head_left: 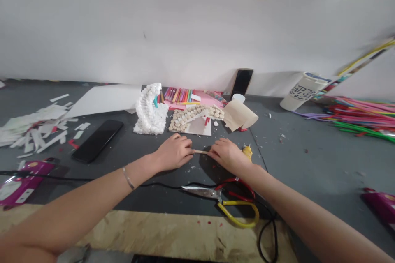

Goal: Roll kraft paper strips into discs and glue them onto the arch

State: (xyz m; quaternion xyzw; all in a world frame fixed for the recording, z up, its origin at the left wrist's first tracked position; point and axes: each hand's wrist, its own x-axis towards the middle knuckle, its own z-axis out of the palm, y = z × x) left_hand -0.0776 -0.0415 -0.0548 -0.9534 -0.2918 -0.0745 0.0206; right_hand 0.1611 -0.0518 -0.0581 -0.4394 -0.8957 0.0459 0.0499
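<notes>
My left hand (174, 152) and my right hand (227, 155) rest on the dark grey mat (308, 164), fingers pinched on the two ends of a thin pale wooden stick (202, 152) that lies flat between them. Just beyond the hands stands a card (197, 127) covered with small round wooden discs in an arch shape. A white foam spiral model (149, 111) stands to its left. Scissors with yellow and red handles (225, 201) lie close under my right wrist.
A black phone (98, 139) lies left, another phone (241, 82) leans on the white wall. Paper scraps (37, 127) lie far left; coloured sticks (361, 117) and a paper cup (300, 90) at right. Pink objects (21, 183) and a black cable (92, 180) cross the front.
</notes>
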